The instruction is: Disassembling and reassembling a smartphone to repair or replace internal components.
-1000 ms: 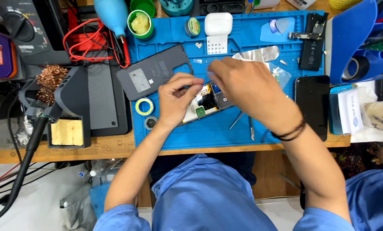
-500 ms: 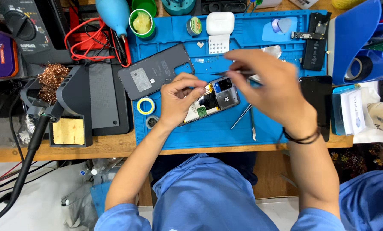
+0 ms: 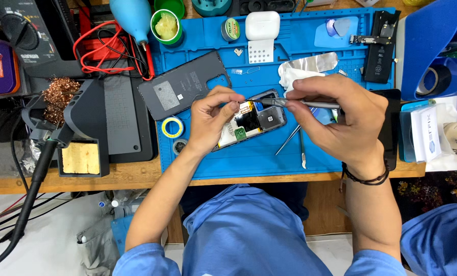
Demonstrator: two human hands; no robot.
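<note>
A wooden tabletop (image 3: 136, 176) carries a large blue silicone work mat (image 3: 289, 153) that fills most of the view. Left of the mat sits a dark grey soldering-iron stand (image 3: 93, 122) with a yellow sponge (image 3: 79, 158) in its tray and a ball of copper wire wool (image 3: 60, 94) at its top. On the mat's upper left lies a dark grey rectangular phone back cover (image 3: 182, 87), tilted, with its camera cut-out toward the right. Near the mat's middle lies the opened smartphone (image 3: 251, 121), its black and yellow internals facing up, tilted like the cover and just below it. The left hand (image 3: 213, 120) rests on the phone's left half, its fingers (image 3: 233, 102) curled together with the thumb and forefinger pinched at the phone's upper edge; whether they hold a small part cannot be told. The right hand (image 3: 341, 120) hovers over the phone's right side, its fingers clamped on slim metal tweezers (image 3: 289, 103) whose tips point left toward the phone's top, close to the left fingertips. A crumpled white cloth (image 3: 295, 75) lies just behind the right hand. A black phone battery (image 3: 379, 56) lies at the mat's upper right. A white earbud case (image 3: 262, 24) stands at the mat's top edge. A small yellow tape roll (image 3: 172, 127) lies beside the left wrist.
</note>
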